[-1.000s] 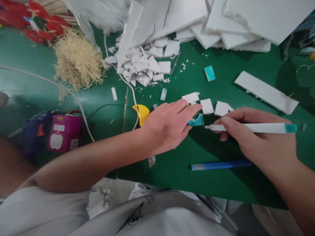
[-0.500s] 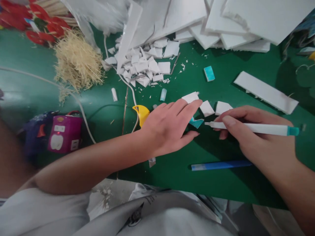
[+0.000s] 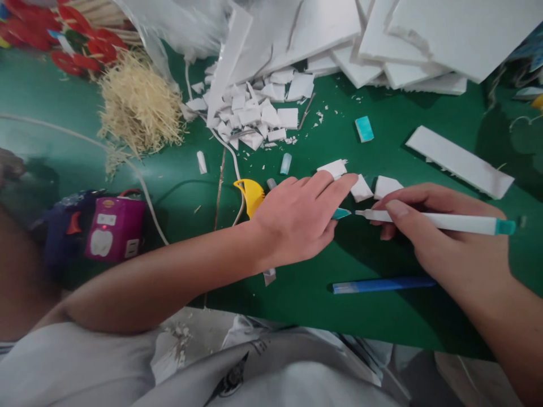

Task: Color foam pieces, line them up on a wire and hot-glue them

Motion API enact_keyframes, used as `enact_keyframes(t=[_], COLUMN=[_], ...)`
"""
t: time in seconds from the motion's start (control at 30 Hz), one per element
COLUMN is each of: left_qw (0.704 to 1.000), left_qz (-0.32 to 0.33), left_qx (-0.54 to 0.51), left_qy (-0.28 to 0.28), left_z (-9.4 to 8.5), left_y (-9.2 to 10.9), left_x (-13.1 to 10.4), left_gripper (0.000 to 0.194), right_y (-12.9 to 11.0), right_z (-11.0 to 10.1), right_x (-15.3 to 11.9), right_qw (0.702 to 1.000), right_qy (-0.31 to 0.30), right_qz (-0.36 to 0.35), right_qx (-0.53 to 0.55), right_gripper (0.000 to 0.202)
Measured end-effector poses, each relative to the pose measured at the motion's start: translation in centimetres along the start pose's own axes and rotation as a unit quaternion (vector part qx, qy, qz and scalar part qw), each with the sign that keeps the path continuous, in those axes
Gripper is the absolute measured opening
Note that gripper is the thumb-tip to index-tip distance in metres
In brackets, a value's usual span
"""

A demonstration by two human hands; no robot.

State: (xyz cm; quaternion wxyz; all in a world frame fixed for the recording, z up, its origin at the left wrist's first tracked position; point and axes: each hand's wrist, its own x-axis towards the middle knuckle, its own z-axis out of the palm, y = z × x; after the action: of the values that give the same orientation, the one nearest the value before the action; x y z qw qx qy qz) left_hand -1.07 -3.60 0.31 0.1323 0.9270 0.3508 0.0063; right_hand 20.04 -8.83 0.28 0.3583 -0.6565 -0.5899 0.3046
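Observation:
My left hand [image 3: 299, 217] is closed on a small teal-coloured foam piece [image 3: 340, 213], whose pointed end sticks out past the fingers. In my right hand [image 3: 428, 226] is a white marker [image 3: 449, 222] with a teal end, its tip aimed left, close to the foam piece; I cannot tell whether they touch. White foam pieces [image 3: 360, 188] lie just beyond my fingers. A blue pen [image 3: 382, 285] rests on the table below the marker. Beside my left wrist sits a yellow curved object [image 3: 251, 196], partly hidden by the hand.
White foam scraps [image 3: 254, 113] and foam sheets [image 3: 407, 34] fill the back. A teal foam block [image 3: 363, 129] and a long foam strip [image 3: 460, 162] lie right. At left are straw-like fibres [image 3: 142, 104], a magenta box [image 3: 115, 229] and a white cable [image 3: 139, 186].
The left thumb has closed in, and the teal foam piece has turned so only its pointed end shows. The right hand with the marker has stayed nearly still. The view has shifted slightly.

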Motion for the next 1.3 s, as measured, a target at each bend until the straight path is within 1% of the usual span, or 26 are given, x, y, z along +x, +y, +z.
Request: enact_keyframes(t=[0.1, 0.2, 0.37, 0.5, 0.63, 0.77, 0.9, 1.0, 1.17, 1.3], left_qw=[1.0, 1.0, 0.999, 0.999, 0.999, 0.999, 1.0, 0.999, 0.999, 0.999], left_qz=[0.004, 0.004, -0.003, -0.001, 0.001, 0.001, 0.001, 0.0, 0.0, 0.001], left_qx=[-0.017, -0.022, -0.033, -0.044, -0.038, -0.03, -0.029, -0.031, -0.036, -0.034], left_qy=[0.006, 0.006, -0.012, -0.014, -0.01, -0.012, -0.006, -0.009, -0.022, -0.021], left_z=[0.13, 0.17, -0.01, -0.07, 0.0, 0.04, 0.08, 0.09, -0.04, -0.04], left_y=[-0.1, -0.07, -0.12, -0.18, -0.13, -0.11, -0.07, -0.03, -0.1, -0.13], left_x=[-0.09, -0.02, 0.09, 0.08, 0.17, 0.2, 0.12, 0.13, 0.21, 0.19], left_gripper=[0.059, 0.058, 0.056, 0.055, 0.055, 0.055, 0.055, 0.055, 0.055, 0.055], right_y=[0.15, 0.42, 0.62, 0.38, 0.0, 0.11, 0.1, 0.06, 0.62, 0.69], right_z=[0.01, 0.0, 0.11, 0.29, 0.21, 0.2, 0.28, 0.27, 0.38, 0.43], right_x=[-0.1, -0.38, -0.72, -0.58, -0.28, -0.34, -0.43, -0.47, -0.79, -0.82], right_qw=[1.0, 1.0, 1.0, 1.0, 0.999, 0.999, 1.0, 0.999, 0.999, 0.998], right_qy=[0.004, -0.006, -0.012, -0.014, -0.035, -0.031, -0.018, -0.029, -0.013, -0.017], right_qz=[-0.01, -0.012, -0.016, -0.027, 0.003, -0.008, -0.002, 0.001, -0.041, -0.065], right_qx=[-0.002, 0.0, 0.001, -0.001, -0.006, -0.005, 0.018, 0.014, 0.01, -0.014], right_gripper=[0.019, 0.017, 0.013, 0.015, 0.015, 0.019, 0.013, 0.013, 0.009, 0.016])
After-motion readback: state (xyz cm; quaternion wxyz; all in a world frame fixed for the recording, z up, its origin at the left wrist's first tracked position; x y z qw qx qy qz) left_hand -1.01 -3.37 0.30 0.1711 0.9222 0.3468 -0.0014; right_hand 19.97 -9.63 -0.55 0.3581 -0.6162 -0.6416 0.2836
